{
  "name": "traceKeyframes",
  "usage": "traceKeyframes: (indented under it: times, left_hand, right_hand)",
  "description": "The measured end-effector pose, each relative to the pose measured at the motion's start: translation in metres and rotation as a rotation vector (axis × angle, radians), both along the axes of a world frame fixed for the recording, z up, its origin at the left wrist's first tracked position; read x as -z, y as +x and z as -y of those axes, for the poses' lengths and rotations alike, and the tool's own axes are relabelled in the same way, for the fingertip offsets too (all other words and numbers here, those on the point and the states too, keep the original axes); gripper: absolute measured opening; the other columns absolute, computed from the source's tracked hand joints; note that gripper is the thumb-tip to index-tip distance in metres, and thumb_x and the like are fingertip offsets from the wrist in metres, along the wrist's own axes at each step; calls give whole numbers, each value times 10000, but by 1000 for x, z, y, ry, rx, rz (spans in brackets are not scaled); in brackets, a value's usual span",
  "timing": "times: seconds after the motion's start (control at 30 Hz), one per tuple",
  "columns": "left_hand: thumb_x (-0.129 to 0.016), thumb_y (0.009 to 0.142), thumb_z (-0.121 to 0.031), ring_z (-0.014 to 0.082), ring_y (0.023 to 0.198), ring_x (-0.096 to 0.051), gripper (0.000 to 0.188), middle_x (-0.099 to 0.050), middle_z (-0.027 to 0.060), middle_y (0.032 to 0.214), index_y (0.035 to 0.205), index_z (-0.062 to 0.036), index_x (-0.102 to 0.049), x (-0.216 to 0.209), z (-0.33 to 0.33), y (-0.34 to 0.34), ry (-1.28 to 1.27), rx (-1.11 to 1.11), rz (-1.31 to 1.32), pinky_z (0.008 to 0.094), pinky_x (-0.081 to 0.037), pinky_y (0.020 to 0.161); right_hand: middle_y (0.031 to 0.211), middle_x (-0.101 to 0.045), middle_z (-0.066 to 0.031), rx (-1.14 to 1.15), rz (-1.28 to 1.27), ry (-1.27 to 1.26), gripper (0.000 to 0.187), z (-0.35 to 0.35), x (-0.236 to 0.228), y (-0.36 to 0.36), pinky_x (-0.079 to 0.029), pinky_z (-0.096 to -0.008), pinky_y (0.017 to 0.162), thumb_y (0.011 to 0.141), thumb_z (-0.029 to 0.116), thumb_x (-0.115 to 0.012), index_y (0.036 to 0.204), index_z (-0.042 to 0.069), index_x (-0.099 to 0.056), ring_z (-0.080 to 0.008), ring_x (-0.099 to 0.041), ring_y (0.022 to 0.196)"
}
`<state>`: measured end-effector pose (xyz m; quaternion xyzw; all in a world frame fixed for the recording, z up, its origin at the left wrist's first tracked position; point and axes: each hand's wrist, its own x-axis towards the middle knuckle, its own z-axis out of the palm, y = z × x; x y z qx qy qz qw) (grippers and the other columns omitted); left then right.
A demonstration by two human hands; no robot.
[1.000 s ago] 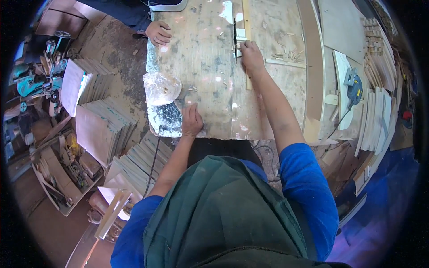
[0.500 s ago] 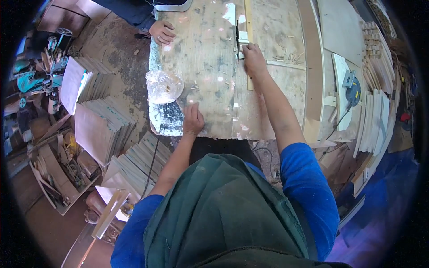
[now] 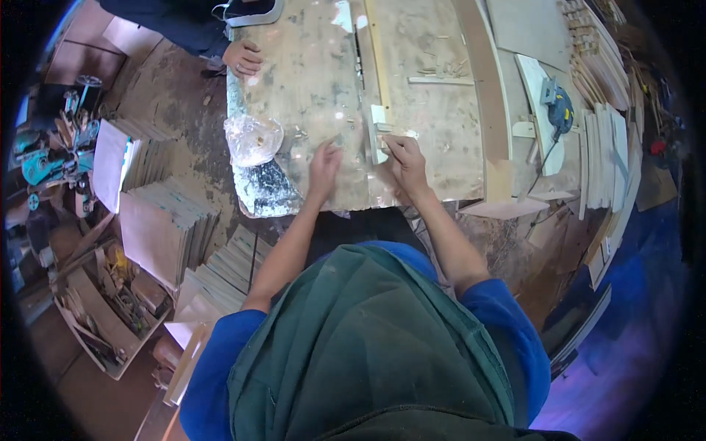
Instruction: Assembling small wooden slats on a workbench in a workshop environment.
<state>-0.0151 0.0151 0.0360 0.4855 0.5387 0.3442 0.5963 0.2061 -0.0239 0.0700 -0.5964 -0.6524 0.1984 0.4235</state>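
Note:
My right hand (image 3: 409, 163) is closed on the near end of a small pale wooden block (image 3: 379, 123), which lies along a yellowish wooden strip on the worktable (image 3: 309, 81). A short piece of wood crosses the block by my fingertips. To its left my left hand (image 3: 324, 170) is blurred by motion, so its fingers cannot be made out well. A few tiny wood pieces (image 3: 300, 134) lie beyond it, beside a clear plastic bag (image 3: 254, 140). Farther off, a narrow dark slot (image 3: 359, 55) runs through the tabletop.
Another person's hand (image 3: 243, 58) rests at the table's far left edge. Short dowel-like offcuts (image 3: 456, 67) lie by a thin strip (image 3: 441, 80) on the right. A jigsaw (image 3: 560, 110) sits beyond the raised board (image 3: 489, 81). Stacked panels (image 3: 151, 228) stand on the left.
My right hand has drawn the wooden block back toward me, away from the dark slot. My left hand has moved right, toward it. The view has shifted slightly.

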Motion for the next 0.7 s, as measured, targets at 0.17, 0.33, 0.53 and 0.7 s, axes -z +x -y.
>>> traceKeyframes:
  times: [0.17,0.33,0.53,0.7]
  left_hand:
    - [-525,978,-109,253,1225,-540,602,-515,155,1342,1504,-44,-239,-62,-43,102,-246,322,773,407,-480,1002]
    - [-467,998,-44,237,1002,-639,274,-595,125,1157,1272,-28,-466,-66,-100,186,-331,364,744,399,-552,865]
    - [-561,937,-49,189,811,-646,231,-633,77,961,1165,-28,-535,-10,-174,263,-216,221,440,351,-553,659]
    - [-677,824,-139,219,771,-656,287,-658,121,938,1054,2,-580,27,-196,294,56,41,37,369,-528,615]
  right_hand:
    - [1079,-659,-136,51,-227,42,307,-8,-35,37,-513,-307,859,844,-48,-617,1123,53,-697,-255,-639,985]
    - [1107,-656,-132,149,-167,-7,248,-57,-45,112,-510,-313,860,886,29,-631,1123,50,-699,-253,-648,993]
    - [1113,-684,-174,354,-317,-205,547,-116,-4,153,-509,-310,863,901,79,-628,1409,-25,-453,-162,-640,1018]
    - [1355,-533,-216,416,-1187,-192,706,-122,29,139,-529,-308,865,930,79,-627,1505,-30,-232,-221,-580,1147]
